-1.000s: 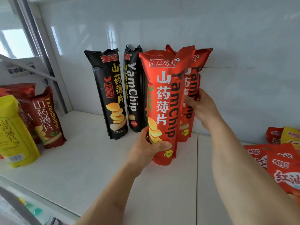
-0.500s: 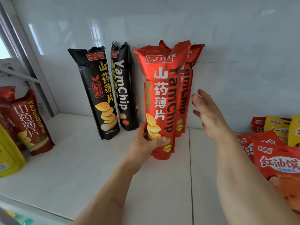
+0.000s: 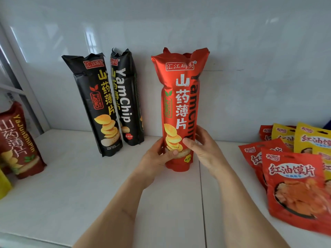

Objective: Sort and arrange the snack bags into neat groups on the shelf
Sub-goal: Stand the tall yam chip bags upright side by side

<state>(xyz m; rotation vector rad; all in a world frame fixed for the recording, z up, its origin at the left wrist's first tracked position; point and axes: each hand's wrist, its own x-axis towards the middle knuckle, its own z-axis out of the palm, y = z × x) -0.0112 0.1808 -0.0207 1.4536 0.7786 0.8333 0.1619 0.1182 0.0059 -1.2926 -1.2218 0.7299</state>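
Red foil dominates the white shelf, where both hands steady a tall orange-red yam chip bag upright near the back wall, another red bag tucked just behind it. The left hand and right hand each curl their fingers round its lower part. Two black yam chip bags lean nearby. Squaring the base flat before letting go should keep the tall pack from toppling.

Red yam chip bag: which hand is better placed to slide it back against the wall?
Left, probably. The left hand wraps the front red yam chip bag low at its base, thumb across the front; the right hand only steadies its right side.
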